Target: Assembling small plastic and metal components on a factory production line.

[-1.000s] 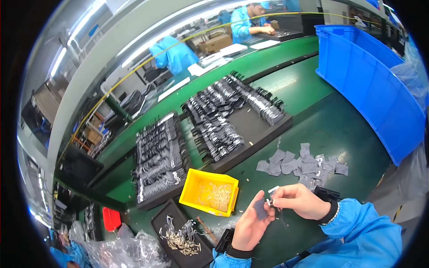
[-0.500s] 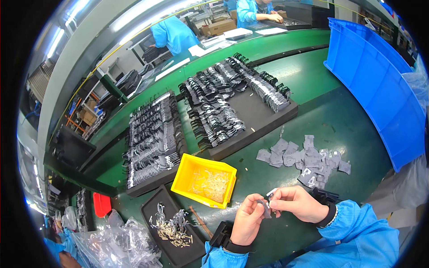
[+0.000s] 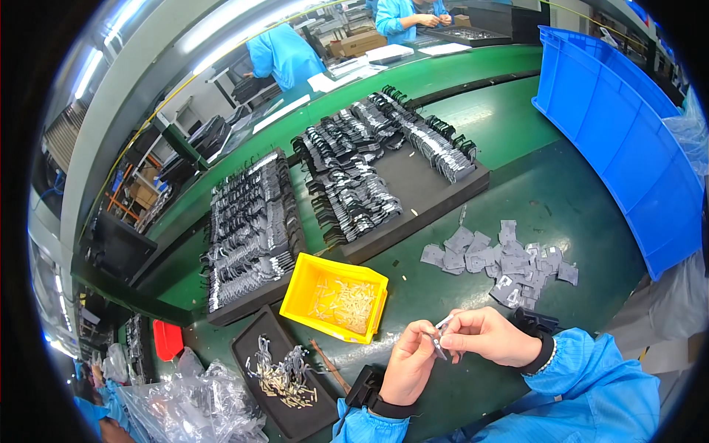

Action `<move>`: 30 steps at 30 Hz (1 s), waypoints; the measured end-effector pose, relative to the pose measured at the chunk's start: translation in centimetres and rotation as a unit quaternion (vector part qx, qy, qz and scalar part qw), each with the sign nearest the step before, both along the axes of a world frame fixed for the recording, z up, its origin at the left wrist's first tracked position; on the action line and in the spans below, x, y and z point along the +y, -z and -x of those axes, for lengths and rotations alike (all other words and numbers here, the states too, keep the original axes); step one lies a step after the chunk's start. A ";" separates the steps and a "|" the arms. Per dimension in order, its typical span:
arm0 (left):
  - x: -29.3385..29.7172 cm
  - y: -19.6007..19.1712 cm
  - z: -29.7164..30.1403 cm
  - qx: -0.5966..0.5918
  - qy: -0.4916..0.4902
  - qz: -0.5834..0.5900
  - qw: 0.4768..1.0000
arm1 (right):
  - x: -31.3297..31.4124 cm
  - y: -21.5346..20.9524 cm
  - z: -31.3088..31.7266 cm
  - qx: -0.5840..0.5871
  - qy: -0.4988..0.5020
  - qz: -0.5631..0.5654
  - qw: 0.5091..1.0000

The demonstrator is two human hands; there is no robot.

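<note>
**Inspector:** One small metal part [image 3: 441, 334], thin and pale, sits low and right of centre in the frame, pinched between both hands above the green worktop [image 3: 583, 214].

**Clerk:** State of the hands?

**Inspector:** Left hand [image 3: 408, 363] is closed on the part's lower end with its fingertips; right hand [image 3: 481, 336] grips the upper end between thumb and forefinger. Both wear blue sleeves and black wrist straps.

**Clerk:** Surroundings?

**Inspector:** Just left of the hands, a yellow bin [image 3: 334, 298] holds pale small pieces. Below it, lower left, a black tray [image 3: 295, 421] carries loose metal clips, beside crumpled clear bags [image 3: 188, 402]. Right of the hands lies a scatter of grey flat pieces [image 3: 502, 258]. Farther up, two dark foam boards [image 3: 432, 192] bear rows of black parts. A blue crate [image 3: 628, 133] stands at upper right. Other people in blue coats work at the top edge.
</note>
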State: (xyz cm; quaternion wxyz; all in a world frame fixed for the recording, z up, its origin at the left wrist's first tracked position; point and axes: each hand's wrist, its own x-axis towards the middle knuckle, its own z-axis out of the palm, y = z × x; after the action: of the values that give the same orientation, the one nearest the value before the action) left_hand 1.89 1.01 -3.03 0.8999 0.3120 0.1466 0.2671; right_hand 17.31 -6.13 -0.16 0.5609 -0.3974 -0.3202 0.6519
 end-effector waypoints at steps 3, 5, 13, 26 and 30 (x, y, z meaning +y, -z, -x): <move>0.0 0.1 0.1 0.003 0.008 0.000 1.000 | 0.0 -0.4 0.0 -0.010 -0.003 0.006 1.000; 0.0 -0.2 0.0 -0.008 0.012 -0.012 1.000 | 0.0 -0.3 0.0 -0.007 -0.003 0.006 1.000; 0.0 0.3 0.1 -0.001 0.017 -0.015 1.000 | -0.1 -0.4 0.1 -0.002 0.003 0.010 1.000; -0.1 0.6 0.2 0.009 0.016 -0.018 1.000 | 0.0 -0.6 0.2 -0.010 0.006 0.029 1.000; -0.1 0.6 0.2 0.009 0.015 -0.017 1.000 | 0.0 -0.6 0.2 -0.015 0.008 0.028 0.999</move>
State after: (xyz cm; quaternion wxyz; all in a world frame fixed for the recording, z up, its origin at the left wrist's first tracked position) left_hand 1.73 0.93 -3.59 0.8968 0.3322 0.1456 0.2533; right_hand 17.12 -6.14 0.49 0.5499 -0.4251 -0.3068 0.6502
